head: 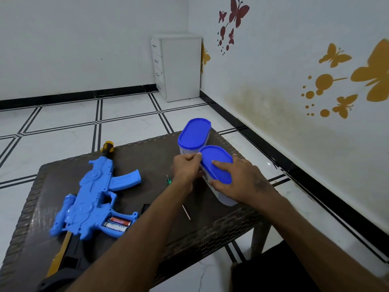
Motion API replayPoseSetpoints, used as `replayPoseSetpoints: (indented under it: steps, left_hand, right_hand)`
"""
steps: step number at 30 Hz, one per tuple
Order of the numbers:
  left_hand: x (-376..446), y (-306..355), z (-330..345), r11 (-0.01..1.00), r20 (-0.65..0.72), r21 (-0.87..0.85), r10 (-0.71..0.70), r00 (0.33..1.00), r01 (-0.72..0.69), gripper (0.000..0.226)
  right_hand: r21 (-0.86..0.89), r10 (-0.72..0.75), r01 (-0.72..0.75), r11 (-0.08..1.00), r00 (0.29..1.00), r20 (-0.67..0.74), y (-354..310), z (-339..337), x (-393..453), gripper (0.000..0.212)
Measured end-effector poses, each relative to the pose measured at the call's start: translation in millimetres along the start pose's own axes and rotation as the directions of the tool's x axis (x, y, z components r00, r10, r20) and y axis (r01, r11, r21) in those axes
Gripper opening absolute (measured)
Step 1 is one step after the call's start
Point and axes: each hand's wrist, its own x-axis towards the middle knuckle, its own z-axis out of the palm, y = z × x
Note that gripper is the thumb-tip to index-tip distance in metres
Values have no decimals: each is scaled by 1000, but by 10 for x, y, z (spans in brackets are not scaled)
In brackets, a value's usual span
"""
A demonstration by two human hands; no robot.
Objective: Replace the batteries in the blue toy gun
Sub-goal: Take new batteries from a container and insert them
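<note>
Both hands on the near tub [219,178], which sits tilted, touching the far tub [194,135] behind it. Right hand [240,182] grips it, fingers flat on the blue lid [216,164], thumb curled round the near end. Left hand [186,168] pinches the lid edge at the far-left corner.

Looks like lid removal, presumably to reach fresh batteries; contents not visible. Suggest: right hand clamps the body rather than pressing the lid, left peels up from the corner, set the tub upright first so nothing spills.

Toy gun [94,194] lies flat on the bench [210,224], well left of the near tub. Long axis runs from the near-left edge away; yellow muzzle tip [107,146] points away from the person, stock toward them. Battery bay open, facing up, two batteries [117,224] seated inside. Screwdriver [183,205] lies between gun and near tub, partly under the left arm.
</note>
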Motion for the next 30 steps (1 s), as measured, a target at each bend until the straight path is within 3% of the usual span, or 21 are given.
replayPoseSetpoints:
  steps: [12, 21, 25, 28, 30]
  left_hand:
    - [153, 66, -40, 986, 14, -27, -161, 987, 162, 15]
    - [187, 50, -74, 965, 41, -83, -247, 968, 249, 9]
    - [169, 78, -63, 968, 28, -80, -238, 971, 239, 9]
    - [136, 105, -23, 979, 24, -64, -191, 981, 192, 6]
    - [137, 87, -2, 987, 10, -46, -153, 988, 153, 7]
  right_hand:
    - [-71, -33, 35, 997, 999, 38, 3, 156, -134, 67]
    - [-118, 8, -22, 993, 994, -113, -67, 295, -147, 73]
    - [-126, 13, -26, 992, 995, -104, -65, 300, -147, 70]
    - [-41, 2, -4, 999, 998, -57, -40, 259, -172, 65]
    - [132, 27, -23, 991, 999, -28, -32, 209, -170, 62]
